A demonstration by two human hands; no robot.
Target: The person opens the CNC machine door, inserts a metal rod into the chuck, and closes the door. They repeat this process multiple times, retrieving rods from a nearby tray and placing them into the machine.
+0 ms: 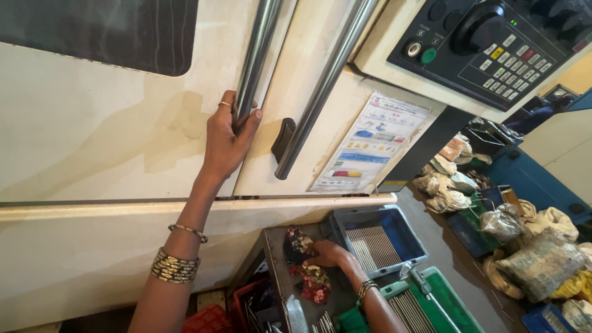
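My left hand (227,137) is wrapped around the lower end of a long steel door handle (258,49) on a cream machine door (92,129). A ring and several bangles show on that arm. My right hand (325,252) rests low on a grey metal table (279,271), its fingers closed on a dark patterned cloth (298,242). A second piece of red and dark cloth (316,282) lies just below the hand.
A second steel handle (325,83) runs beside the first. A control panel (493,43) with keys and a green button sits upper right. A blue bin (377,237) and a green tray (425,305) hold thin metal rods. Sacks and bags (530,246) crowd the floor at right.
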